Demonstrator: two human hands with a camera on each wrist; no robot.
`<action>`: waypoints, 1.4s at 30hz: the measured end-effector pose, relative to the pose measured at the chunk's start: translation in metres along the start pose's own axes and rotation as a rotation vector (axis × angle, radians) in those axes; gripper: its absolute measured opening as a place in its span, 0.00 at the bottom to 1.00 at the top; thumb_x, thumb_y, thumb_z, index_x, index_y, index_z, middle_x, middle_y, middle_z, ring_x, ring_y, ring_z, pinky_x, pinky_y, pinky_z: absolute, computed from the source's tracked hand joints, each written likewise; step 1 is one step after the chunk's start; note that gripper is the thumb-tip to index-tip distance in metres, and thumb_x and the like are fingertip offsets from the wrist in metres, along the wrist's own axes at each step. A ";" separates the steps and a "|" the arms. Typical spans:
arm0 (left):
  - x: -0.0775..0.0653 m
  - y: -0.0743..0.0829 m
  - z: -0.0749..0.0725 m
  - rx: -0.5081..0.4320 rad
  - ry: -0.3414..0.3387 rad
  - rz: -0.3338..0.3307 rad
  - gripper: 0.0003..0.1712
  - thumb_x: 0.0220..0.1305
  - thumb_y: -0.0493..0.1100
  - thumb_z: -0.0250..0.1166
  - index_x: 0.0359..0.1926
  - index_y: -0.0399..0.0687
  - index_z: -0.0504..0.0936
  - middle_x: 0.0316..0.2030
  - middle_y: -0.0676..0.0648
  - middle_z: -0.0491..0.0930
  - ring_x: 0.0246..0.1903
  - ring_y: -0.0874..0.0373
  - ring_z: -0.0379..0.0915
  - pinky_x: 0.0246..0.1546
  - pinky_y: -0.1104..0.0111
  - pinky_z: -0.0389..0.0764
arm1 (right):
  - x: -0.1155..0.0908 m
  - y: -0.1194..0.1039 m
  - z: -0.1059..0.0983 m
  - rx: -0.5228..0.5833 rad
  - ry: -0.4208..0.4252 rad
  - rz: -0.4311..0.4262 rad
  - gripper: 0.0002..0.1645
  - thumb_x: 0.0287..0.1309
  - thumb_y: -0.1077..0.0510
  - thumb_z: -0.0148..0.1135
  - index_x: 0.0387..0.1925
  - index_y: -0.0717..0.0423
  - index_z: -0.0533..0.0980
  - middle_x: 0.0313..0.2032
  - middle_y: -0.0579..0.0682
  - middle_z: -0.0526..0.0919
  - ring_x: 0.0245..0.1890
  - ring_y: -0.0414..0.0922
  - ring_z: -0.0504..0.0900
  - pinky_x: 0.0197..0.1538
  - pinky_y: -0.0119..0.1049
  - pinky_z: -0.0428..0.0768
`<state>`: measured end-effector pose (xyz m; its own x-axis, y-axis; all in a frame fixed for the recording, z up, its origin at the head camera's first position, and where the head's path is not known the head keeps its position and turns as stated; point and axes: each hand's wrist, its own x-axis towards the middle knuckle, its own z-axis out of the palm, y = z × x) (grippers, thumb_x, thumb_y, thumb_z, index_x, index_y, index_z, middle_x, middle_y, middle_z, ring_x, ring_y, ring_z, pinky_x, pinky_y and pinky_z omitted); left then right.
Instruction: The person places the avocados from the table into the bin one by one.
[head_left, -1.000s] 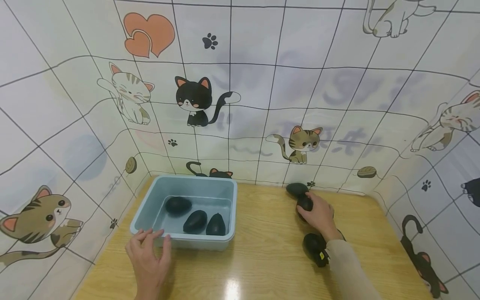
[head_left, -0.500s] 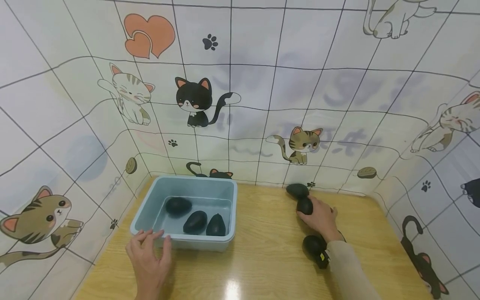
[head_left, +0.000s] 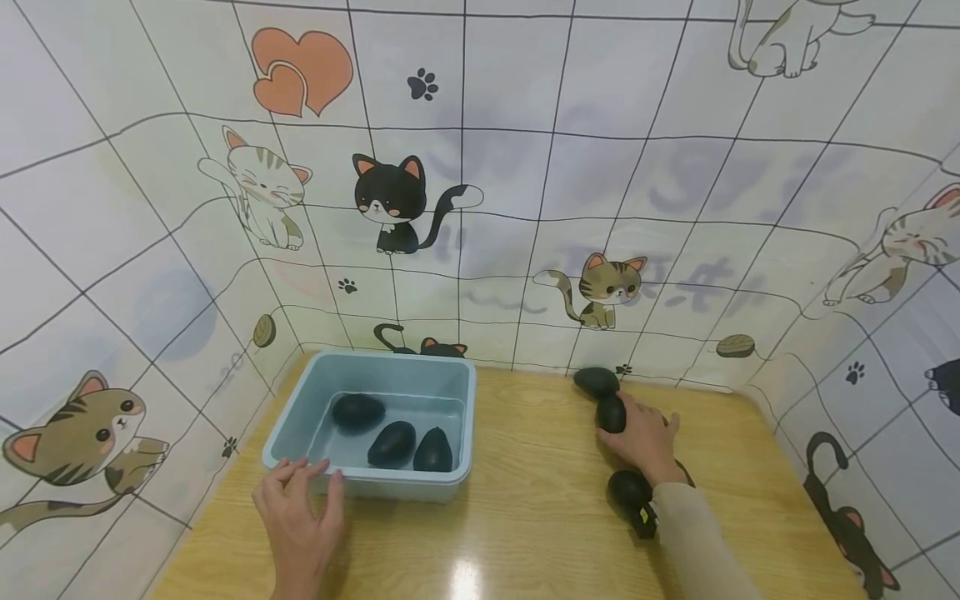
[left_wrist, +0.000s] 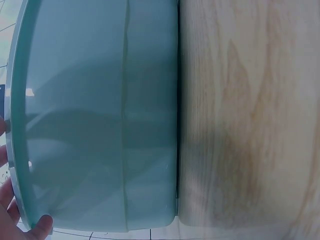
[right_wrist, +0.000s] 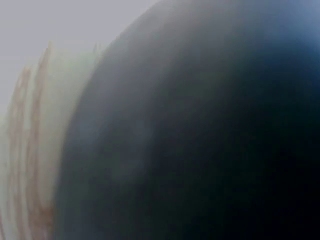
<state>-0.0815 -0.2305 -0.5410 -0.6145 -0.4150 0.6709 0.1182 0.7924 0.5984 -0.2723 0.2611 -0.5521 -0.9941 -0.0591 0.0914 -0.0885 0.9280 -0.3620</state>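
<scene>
1. Nearest on the right-hand side, a beige sleeve (head_left: 697, 537) covers the forearm; a small black device (head_left: 645, 522) with a yellow mark sits beside the cuff.
2. Just beyond that device, nearer to the viewer than the right hand, lies a loose avocado (head_left: 626, 488), dark and rounded, partly covered by the device.
3. The left hand (head_left: 297, 510) grasps no avocado; its loosely bent, parted fingers rest at the near rim of a pale blue plastic box (head_left: 375, 475).
4. Inside the box, ahead of the left hand and to its right, lie three dark avocados: a right avocado (head_left: 432, 452), a middle avocado (head_left: 392, 445) and a back avocado (head_left: 357, 412).
5. The right hand (head_left: 647, 440) grips a held avocado (head_left: 611, 413) between thumb and fingers, well apart from the box, low over the wooden table (head_left: 525, 508); whether it touches the wood is unclear.
6. Just past the right hand's fingers, a far avocado (head_left: 596, 382) lies near the wall.
7. Farthest, beyond both hands, the white wall (head_left: 502, 175) shows grid lines, cartoon cats, paw prints and orange hearts.
</scene>
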 end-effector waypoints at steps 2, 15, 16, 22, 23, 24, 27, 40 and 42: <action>0.000 0.001 0.000 0.009 -0.016 -0.020 0.13 0.63 0.42 0.68 0.45 0.37 0.83 0.53 0.29 0.72 0.63 0.29 0.61 0.62 0.44 0.59 | 0.000 0.000 0.000 0.008 0.007 0.001 0.52 0.59 0.40 0.72 0.78 0.58 0.65 0.70 0.74 0.74 0.68 0.76 0.70 0.69 0.85 0.43; 0.001 0.003 -0.001 0.001 -0.027 -0.064 0.13 0.65 0.41 0.68 0.46 0.38 0.83 0.54 0.30 0.72 0.65 0.31 0.61 0.65 0.44 0.59 | 0.005 -0.002 -0.005 0.087 0.021 0.001 0.53 0.61 0.40 0.72 0.79 0.57 0.63 0.70 0.71 0.75 0.68 0.73 0.73 0.69 0.84 0.43; 0.001 0.003 -0.001 -0.001 -0.025 -0.063 0.13 0.64 0.41 0.68 0.46 0.38 0.84 0.54 0.30 0.72 0.65 0.31 0.61 0.65 0.44 0.59 | 0.006 -0.003 -0.005 0.091 0.020 -0.002 0.53 0.61 0.40 0.72 0.79 0.57 0.63 0.70 0.71 0.75 0.68 0.74 0.73 0.70 0.84 0.43; 0.002 0.002 0.000 -0.012 0.000 -0.026 0.13 0.64 0.41 0.68 0.45 0.36 0.84 0.53 0.29 0.72 0.63 0.29 0.62 0.64 0.45 0.59 | 0.008 -0.006 -0.008 0.094 0.022 -0.022 0.53 0.61 0.39 0.72 0.80 0.57 0.62 0.72 0.70 0.74 0.69 0.74 0.73 0.70 0.84 0.45; 0.002 0.002 0.000 -0.012 0.002 -0.023 0.13 0.63 0.41 0.68 0.45 0.36 0.84 0.53 0.29 0.73 0.63 0.30 0.62 0.64 0.45 0.59 | 0.008 -0.007 -0.008 0.095 0.022 -0.028 0.53 0.61 0.40 0.72 0.79 0.57 0.62 0.72 0.70 0.74 0.69 0.74 0.73 0.70 0.84 0.46; 0.002 0.002 0.000 -0.012 0.004 -0.021 0.13 0.63 0.41 0.68 0.45 0.36 0.84 0.52 0.29 0.73 0.62 0.29 0.62 0.63 0.45 0.59 | 0.008 -0.008 -0.009 0.095 0.021 -0.033 0.53 0.61 0.40 0.72 0.79 0.58 0.63 0.72 0.70 0.74 0.69 0.74 0.73 0.70 0.83 0.47; 0.002 0.001 0.000 -0.009 0.001 -0.024 0.13 0.63 0.41 0.68 0.45 0.37 0.84 0.53 0.29 0.73 0.63 0.29 0.62 0.64 0.45 0.59 | 0.008 -0.012 -0.012 0.100 0.018 -0.055 0.52 0.61 0.42 0.73 0.79 0.58 0.63 0.72 0.70 0.73 0.69 0.74 0.73 0.70 0.83 0.50; 0.000 0.001 0.000 0.003 -0.027 -0.045 0.13 0.64 0.42 0.68 0.45 0.38 0.83 0.54 0.29 0.72 0.64 0.30 0.61 0.64 0.44 0.59 | 0.000 -0.033 -0.023 0.225 -0.035 -0.134 0.53 0.61 0.45 0.74 0.80 0.56 0.61 0.74 0.70 0.70 0.71 0.72 0.72 0.65 0.70 0.75; -0.001 0.001 0.000 0.003 -0.032 -0.051 0.13 0.64 0.42 0.68 0.45 0.38 0.84 0.54 0.30 0.72 0.64 0.30 0.61 0.65 0.44 0.59 | -0.001 -0.036 -0.024 0.239 -0.044 -0.135 0.53 0.60 0.46 0.75 0.80 0.54 0.62 0.75 0.68 0.71 0.72 0.71 0.72 0.66 0.70 0.75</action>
<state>-0.0807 -0.2296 -0.5409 -0.6445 -0.4406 0.6248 0.0832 0.7719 0.6302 -0.2666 0.2363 -0.5169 -0.9736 -0.1967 0.1155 -0.2274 0.7980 -0.5581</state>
